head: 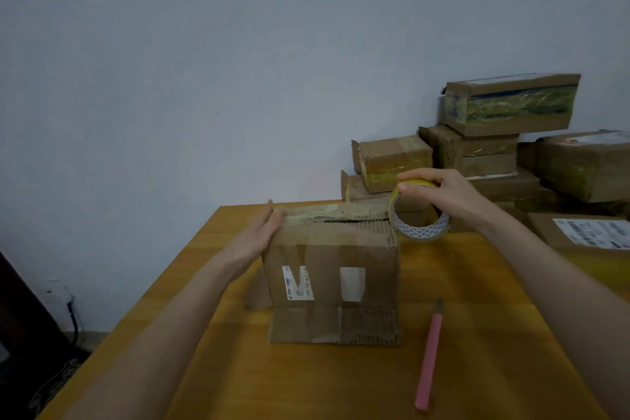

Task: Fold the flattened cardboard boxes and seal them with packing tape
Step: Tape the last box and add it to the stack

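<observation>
Cardboard box (332,262) upright, top flaps nearly shut, contents unseen, left hand (264,235) flat w/ fingers apart, right hand (443,193) fingers clamped on tape roll (417,211)

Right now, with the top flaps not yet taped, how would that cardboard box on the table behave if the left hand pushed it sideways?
The cardboard box would probably slide easily: it looks empty and light. Its worn, creased walls suggest it may flex or skew rather than stay square. The bottom flap splayed on the table could drag or catch. The left hand steadies one side while the right hand holds the tape roll.
</observation>
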Available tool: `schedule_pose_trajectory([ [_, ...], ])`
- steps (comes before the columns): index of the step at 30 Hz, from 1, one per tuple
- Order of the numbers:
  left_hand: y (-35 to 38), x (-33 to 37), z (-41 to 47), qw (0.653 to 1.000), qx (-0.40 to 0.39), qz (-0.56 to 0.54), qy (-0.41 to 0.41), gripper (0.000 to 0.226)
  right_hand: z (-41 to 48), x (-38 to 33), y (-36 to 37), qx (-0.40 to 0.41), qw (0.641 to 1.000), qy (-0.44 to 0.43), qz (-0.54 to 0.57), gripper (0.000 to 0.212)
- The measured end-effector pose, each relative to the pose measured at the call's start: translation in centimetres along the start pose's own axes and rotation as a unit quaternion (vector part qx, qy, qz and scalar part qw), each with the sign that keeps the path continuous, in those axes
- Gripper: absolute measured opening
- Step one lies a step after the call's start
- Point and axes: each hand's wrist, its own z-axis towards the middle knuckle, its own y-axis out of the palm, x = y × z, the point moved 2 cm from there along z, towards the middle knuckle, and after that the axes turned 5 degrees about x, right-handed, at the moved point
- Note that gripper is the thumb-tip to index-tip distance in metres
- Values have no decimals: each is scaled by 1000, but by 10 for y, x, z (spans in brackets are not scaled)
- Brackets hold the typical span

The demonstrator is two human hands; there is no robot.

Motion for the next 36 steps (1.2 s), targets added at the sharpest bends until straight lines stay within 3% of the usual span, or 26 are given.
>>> schedule_pose_trajectory([
  [2, 9, -8, 0, 986, 18, -149, -69, 67, -4, 2, 7, 16, 1000, 5, 17, 31],
  [3, 11, -9, 0, 983, 21, -159, -91, 61, -5, 2, 10, 23, 1000, 6, 21, 29],
  [5, 8, 1, -2, 995, 56, 3, -79, 55, -7, 2, 11, 39, 999, 12, 27, 32],
  [7, 5, 22, -6, 957, 136, 255, 18, 60, -9, 2, 10, 57, 998, 25, 29, 39],
  [8, 12, 38, -12, 931, 147, 321, 88, 65, -11, 2, 10, 64, 997, 29, 31, 41],
  [10, 39, 72, -25, 910, 69, 371, 173, 83, -14, 1, 8, 66, 997, 28, 37, 43],
  [12, 75, 91, -29, 884, -24, 428, 185, 107, -18, 0, 4, 52, 997, 19, 45, 43],
  [16, 103, 86, -14, 838, -43, 501, 211, 114, -31, 20, -9, 41, 989, 102, 102, 62],
  [18, 101, 76, -9, 837, -36, 503, 213, 110, -37, 33, -10, 21, 984, 134, 115, 66],
  [21, 98, 72, -6, 834, -53, 508, 209, 105, -37, 31, -12, 15, 991, 99, 84, 46],
  [24, 97, 72, -5, 828, -60, 517, 207, 101, -33, 30, -20, 0, 996, 76, 47, 60],
  [31, 90, 66, -4, 827, -49, 530, 184, 85, -47, 50, -26, -20, 996, 88, 2, 65],
  [34, 64, 50, -9, 848, 16, 510, 144, 87, -51, 61, -13, -23, 993, 114, 3, 70],
  [36, 43, 36, -7, 880, 85, 456, 104, 89, -51, 65, -5, -26, 993, 115, -7, 71],
])
